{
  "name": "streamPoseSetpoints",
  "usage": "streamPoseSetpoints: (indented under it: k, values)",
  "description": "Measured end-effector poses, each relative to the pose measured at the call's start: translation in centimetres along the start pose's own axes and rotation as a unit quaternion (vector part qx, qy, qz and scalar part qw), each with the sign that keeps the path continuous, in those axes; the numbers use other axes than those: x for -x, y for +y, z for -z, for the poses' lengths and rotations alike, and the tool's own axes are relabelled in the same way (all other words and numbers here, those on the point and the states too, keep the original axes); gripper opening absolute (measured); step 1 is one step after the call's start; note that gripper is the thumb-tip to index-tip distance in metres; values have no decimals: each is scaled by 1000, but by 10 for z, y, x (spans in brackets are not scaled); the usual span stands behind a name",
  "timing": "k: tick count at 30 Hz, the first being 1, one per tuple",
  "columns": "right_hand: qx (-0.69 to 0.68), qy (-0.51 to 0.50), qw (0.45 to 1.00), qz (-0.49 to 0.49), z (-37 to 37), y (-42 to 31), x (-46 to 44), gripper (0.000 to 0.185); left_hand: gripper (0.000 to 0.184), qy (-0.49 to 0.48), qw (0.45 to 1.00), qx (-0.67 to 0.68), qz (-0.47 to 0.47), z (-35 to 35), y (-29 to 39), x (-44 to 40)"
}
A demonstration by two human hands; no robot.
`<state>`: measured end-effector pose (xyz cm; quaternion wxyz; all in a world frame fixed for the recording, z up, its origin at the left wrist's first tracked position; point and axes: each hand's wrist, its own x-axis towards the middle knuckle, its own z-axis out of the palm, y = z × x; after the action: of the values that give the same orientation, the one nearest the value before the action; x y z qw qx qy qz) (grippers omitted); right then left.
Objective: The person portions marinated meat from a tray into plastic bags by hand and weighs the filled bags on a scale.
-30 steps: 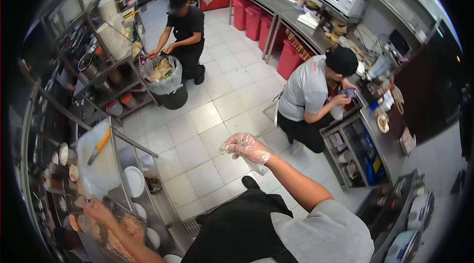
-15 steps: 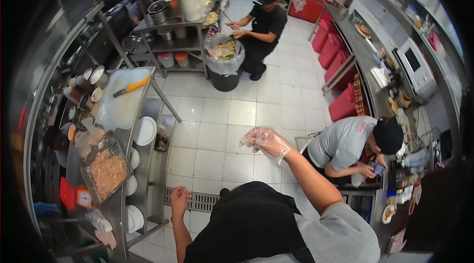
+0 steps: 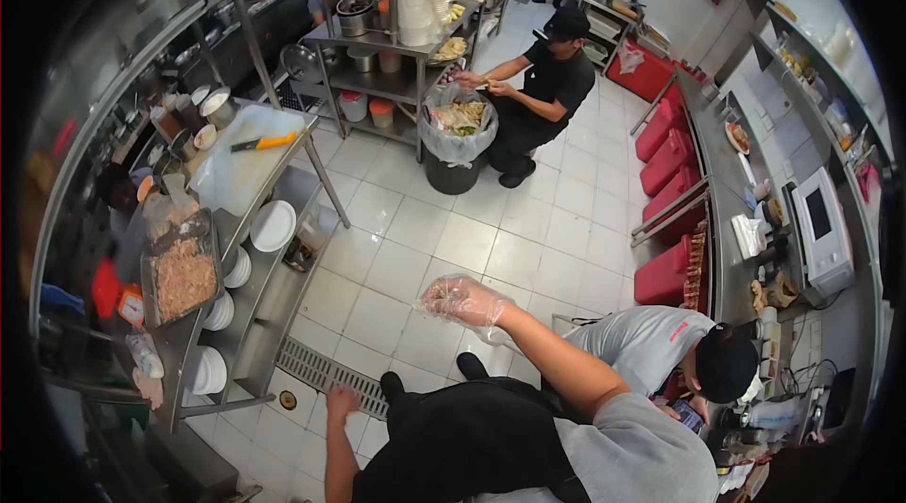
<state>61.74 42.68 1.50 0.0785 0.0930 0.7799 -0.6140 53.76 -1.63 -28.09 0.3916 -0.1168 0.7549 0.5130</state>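
My right hand (image 3: 462,300), in a clear plastic glove, is held out over the tiled floor in front of my body. Its fingers are curled together, and loose glove plastic hides whether anything is in them. Low on the left, my bare left hand (image 3: 343,399) hangs above the floor drain grate (image 3: 326,374), its fingers blurred. Nearest to that hand stands the steel worktable (image 3: 247,210). On it are a tray of shredded meat (image 3: 186,281), a plastic bag (image 3: 173,215), an orange-handled knife (image 3: 267,142) on a white cutting board (image 3: 226,163), and an orange scale (image 3: 132,308).
A person in black (image 3: 557,78) crouches by a lined trash bin (image 3: 453,168) ahead. Close on my right, a person in grey (image 3: 642,343) leans over with a phone (image 3: 689,415). Red bins (image 3: 665,272) line the right counter; stacked plates (image 3: 217,312) sit under the left table.
My view has turned and shifted, so the room appears rotated. My gloved right hand has moved left and lower in view; my left hand is slightly lower. The crouching person's hands are closer together.
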Motion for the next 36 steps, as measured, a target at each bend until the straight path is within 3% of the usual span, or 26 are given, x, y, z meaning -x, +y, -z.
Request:
streamPoseSetpoints:
  k: [2,5,8,10,15,17,20,23,30,36]
  values:
    - [1,-30,999,-14,14,16,1,28,18,-5,987,-18,157,-11,-76,13]
    - [-93,-34,994,36,25,59,6,29,24,-123,943,-275,141,-40,-99,93]
    - [-115,-17,989,87,32,80,11,29,24,-153,922,-336,120,-60,-86,128]
    - [-150,-18,987,46,32,86,17,28,25,-153,918,-345,119,-64,-68,140]
    - [-205,-25,978,12,29,102,21,26,26,-71,962,-206,164,-48,-12,120]
    - [-234,-32,972,-1,26,111,20,25,26,-17,984,-97,151,-32,-3,98]
    - [-217,10,976,-30,27,111,24,23,26,39,991,-95,81,-33,30,84]
    - [-170,8,985,-21,34,111,31,24,24,36,995,-78,53,-46,37,73]
    - [-182,30,980,-80,44,116,62,18,30,-57,979,-119,158,-98,-21,56]
    - [-179,-3,980,-87,39,122,68,18,30,-64,978,-88,179,-118,-56,78]
